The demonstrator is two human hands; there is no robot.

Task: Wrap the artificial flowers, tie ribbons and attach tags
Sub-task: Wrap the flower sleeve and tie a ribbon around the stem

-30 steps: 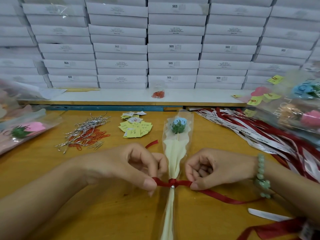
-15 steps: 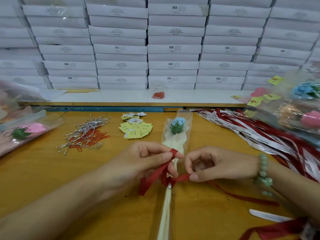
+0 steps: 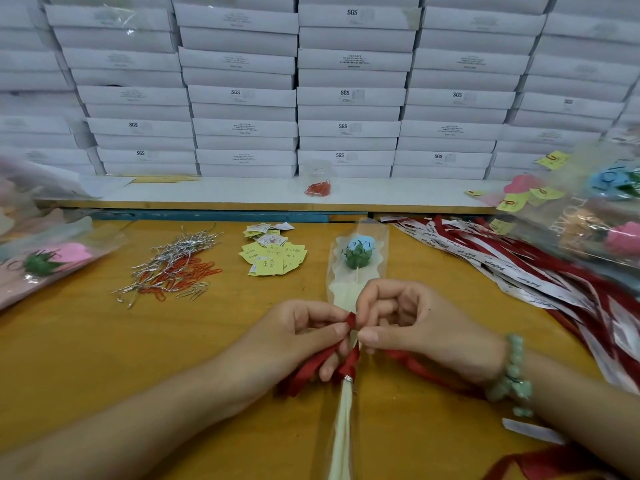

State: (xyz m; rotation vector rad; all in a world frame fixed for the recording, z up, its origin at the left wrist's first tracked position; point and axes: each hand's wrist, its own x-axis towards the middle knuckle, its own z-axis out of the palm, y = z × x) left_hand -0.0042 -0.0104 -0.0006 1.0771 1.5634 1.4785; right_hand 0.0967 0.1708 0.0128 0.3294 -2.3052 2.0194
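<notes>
A wrapped artificial flower [image 3: 357, 255] with a blue bud and green base lies lengthwise on the wooden table [image 3: 86, 348], inside a clear sleeve. A red ribbon [image 3: 313, 370] is tied round its stem above a small silver twist tie. My left hand [image 3: 294, 341] pinches a loop of that ribbon just left of the stem. My right hand [image 3: 415, 327], with a green bead bracelet on the wrist, pinches the ribbon from the right. The fingertips of both hands meet over the knot.
Yellow tags [image 3: 273, 256] and a heap of silver ties and red paper clips [image 3: 173, 268] lie behind my left hand. Red and white ribbons [image 3: 519, 275] fan out at the right. Wrapped flowers are piled at left [image 3: 52, 261] and right [image 3: 606, 216]. White boxes [image 3: 346, 95] are stacked behind.
Both hands have moved from pulling the ribbon ends apart to meeting above the knot. The left hand has folded its end into a loop, and the right hand has come in close.
</notes>
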